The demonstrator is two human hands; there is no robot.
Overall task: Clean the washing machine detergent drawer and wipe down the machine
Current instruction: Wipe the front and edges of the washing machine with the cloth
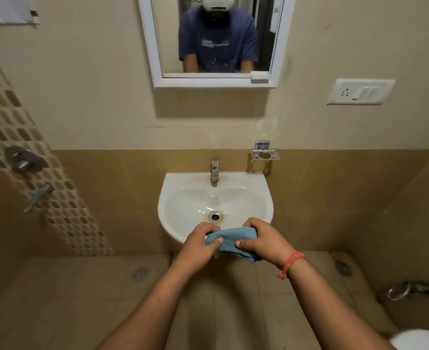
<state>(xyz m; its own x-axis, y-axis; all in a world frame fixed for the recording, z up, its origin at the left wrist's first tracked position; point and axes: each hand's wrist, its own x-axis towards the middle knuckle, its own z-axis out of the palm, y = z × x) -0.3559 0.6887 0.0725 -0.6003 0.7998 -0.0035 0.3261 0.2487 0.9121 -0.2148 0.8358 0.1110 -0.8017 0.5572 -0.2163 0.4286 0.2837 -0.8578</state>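
Note:
A bunched blue cloth point(229, 239) is stretched between both hands over the front rim of a white wall basin point(173, 198). My left hand point(200, 242) grips its left end with curled fingers and thumb. My right hand point(264, 239), with an orange thread on the wrist, grips the right end, and a loose corner hangs down below it. A chrome tap point(215, 171) stands at the back of the basin, and no water is seen running. The drain point(215, 216) lies just beyond my hands. No washing machine or detergent drawer is in view.
A white-framed mirror point(155, 46) hangs above the basin. A metal soap holder point(265, 154) and a switch plate point(360, 91) are on the wall to the right. Shower fittings point(23, 160) sit on the left wall, a floor drain point(140, 274) below them, and a toilet rim point(425, 339) at bottom right.

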